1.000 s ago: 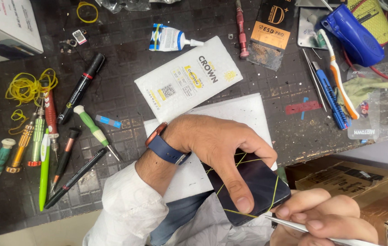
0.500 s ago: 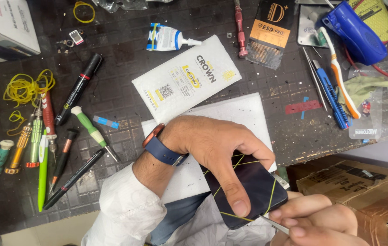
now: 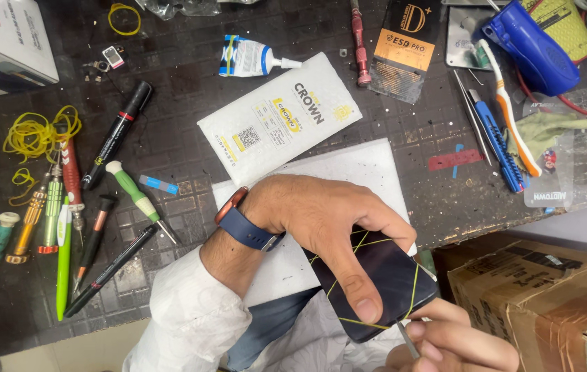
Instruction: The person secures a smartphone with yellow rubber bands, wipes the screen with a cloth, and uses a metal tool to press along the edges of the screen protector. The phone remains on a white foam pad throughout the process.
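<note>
Black phone (image 3: 383,279), bound with yellow bands, gripped by left hand (image 3: 328,220) at bench's near edge. Long axis slanted toward right hand (image 3: 445,341), nearer its lower corner, pinching thin tool (image 3: 407,339).

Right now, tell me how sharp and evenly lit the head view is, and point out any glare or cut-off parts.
Head view: even, soft light, no hard shadows; the screwdrivers and white pouch are sharp. The dark phone under the left hand shows only faint sheen, its yellow bands crisp. The right hand is cropped by the bottom edge, its thin tool hard to make out. The clear plastic sleeve glints slightly.
</note>
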